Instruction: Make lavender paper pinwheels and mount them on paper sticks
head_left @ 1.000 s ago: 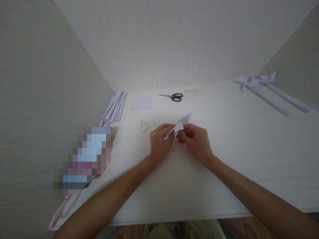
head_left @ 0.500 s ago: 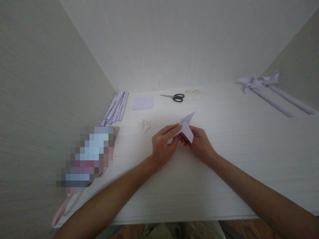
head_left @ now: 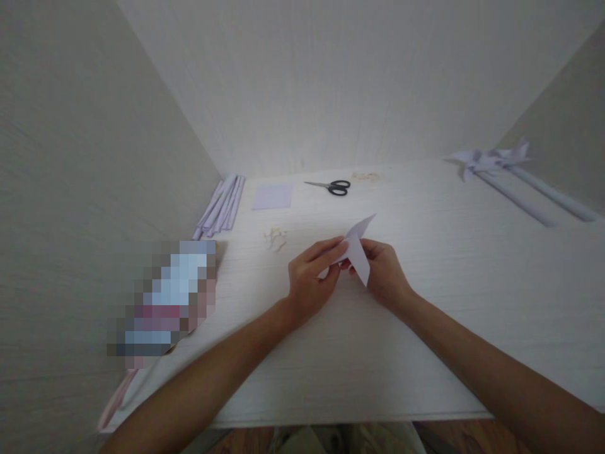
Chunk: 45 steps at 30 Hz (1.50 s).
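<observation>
Above the middle of the table, both hands hold a pale lilac paper pinwheel with pointed blades, one slanting up to the right and one hanging down. My left hand pinches it from the left, thumb and fingers closed at its centre. My right hand is closed on it from the right; its fingertips are partly hidden behind the paper.
Black-handled scissors, a square paper stack and rolled paper sticks lie toward the back. Small stringy bits lie left of my hands. Pinwheels on sticks rest far right. A blurred-out object lies at left.
The hanging blade now reaches lower and the upper blade has shifted slightly right. My right hand's fingers have moved a little behind the paper; the left hand stays nearly in place.
</observation>
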Motion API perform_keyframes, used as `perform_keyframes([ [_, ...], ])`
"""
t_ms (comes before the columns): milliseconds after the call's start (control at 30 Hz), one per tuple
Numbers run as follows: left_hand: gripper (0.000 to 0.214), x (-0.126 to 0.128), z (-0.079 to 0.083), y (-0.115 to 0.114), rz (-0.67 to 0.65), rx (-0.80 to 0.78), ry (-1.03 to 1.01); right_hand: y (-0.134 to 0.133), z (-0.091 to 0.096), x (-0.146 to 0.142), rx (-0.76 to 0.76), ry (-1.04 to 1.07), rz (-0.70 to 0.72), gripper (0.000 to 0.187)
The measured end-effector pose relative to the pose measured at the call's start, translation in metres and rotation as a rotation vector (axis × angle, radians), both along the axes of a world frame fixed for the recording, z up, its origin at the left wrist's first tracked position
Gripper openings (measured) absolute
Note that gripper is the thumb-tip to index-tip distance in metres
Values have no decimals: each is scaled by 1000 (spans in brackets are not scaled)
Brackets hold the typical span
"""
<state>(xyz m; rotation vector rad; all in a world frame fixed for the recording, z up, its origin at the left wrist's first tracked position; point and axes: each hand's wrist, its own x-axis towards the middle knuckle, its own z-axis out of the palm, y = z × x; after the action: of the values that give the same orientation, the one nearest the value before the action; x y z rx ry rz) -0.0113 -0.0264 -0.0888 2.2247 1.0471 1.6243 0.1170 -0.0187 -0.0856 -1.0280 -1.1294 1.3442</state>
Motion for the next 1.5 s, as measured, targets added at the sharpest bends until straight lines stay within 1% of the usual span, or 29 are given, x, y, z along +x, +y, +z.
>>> perform_keyframes([
  [67, 35, 0, 0, 0, 3, 7, -12, -1, 3, -1, 17, -30, 34, 4],
  [200, 34, 1, 1, 0, -1, 3, -28, -3, 6, -1, 97, -80, 78, 12],
  [333, 35, 1, 2, 1, -14, 5, -45, -3, 6, 0, 149, -107, 108, 15],
  [433, 35, 2, 2, 1, -16, -3, -50, -3, 6, 1, 164, -128, 70, 14],
  [600, 35, 3, 2, 0, -43, -10, -59, -4, 9, 0, 149, -168, -64, 4],
  [667, 35, 3, 2, -1, -53, -7, -56, -5, 10, 0, 146, -174, -95, 2],
  [733, 34, 3, 3, 0, -51, -7, -58, -5, 12, -1, 146, -187, -89, 3],
  [800, 33, 3, 3, 0, -41, -10, -59, -6, 13, -2, 161, -205, -48, 3],
  [933, 35, 3, 2, 1, -30, -16, -65, -6, 12, -2, 219, -238, 31, 12],
  [1033, 38, 3, 2, 1, -33, -24, -67, -7, 11, -1, 242, -249, 55, 16],
  [1133, 38, 3, 2, 1, -30, -24, -65, -8, 13, -1, 242, -253, 37, 13],
  [1233, 37, 3, 3, 0, -44, -18, -58, -8, 15, -2, 234, -260, -39, 6],
  [1367, 38, 3, 2, -1, -69, -17, -54, -8, 16, -3, 192, -252, -133, 10],
  [1433, 37, 3, 1, -1, -66, -24, -51, -8, 15, -3, 177, -260, -117, 11],
  [1500, 37, 3, 1, 0, -58, -34, -56, -7, 14, -1, 193, -281, -64, 11],
])
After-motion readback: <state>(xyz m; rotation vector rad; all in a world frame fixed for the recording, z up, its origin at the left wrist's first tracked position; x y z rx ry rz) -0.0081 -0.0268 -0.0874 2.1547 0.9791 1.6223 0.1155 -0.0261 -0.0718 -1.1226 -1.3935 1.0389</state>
